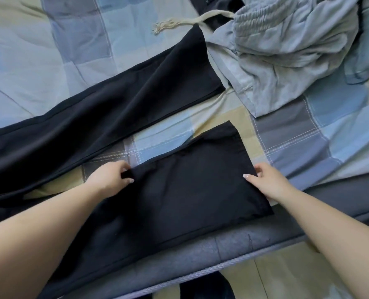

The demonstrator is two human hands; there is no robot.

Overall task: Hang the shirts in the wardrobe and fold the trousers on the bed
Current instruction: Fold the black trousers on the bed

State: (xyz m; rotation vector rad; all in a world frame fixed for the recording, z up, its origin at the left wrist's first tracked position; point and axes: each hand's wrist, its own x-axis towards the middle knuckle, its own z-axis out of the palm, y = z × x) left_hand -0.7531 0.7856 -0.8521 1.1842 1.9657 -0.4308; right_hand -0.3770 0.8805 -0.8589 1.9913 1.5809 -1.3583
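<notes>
Black trousers (118, 117) are spread flat across the checked bed (56, 48), legs split in a V with the hems pointing to the far right. Near leg sits right along the near edge of the bed, its hem corner just about at the grey mattress side (222, 244). Left hand (108, 180) is pinching the far edge of that near leg, fingers curled over a bit of the fabric. Right hand (265, 180) is at the hem edge on the right, thumb lying on top of the cloth and fingers tucked at the edge, so it's gripping there too. Hands are well apart, one on each side of the leg. Bare strip of bed shows between the two legs. Grey sweatpants (283, 50) with a cream drawstring (179, 22) are bunched up far right, just beside the far leg's hem. Plenty of open bed at far left.
</notes>
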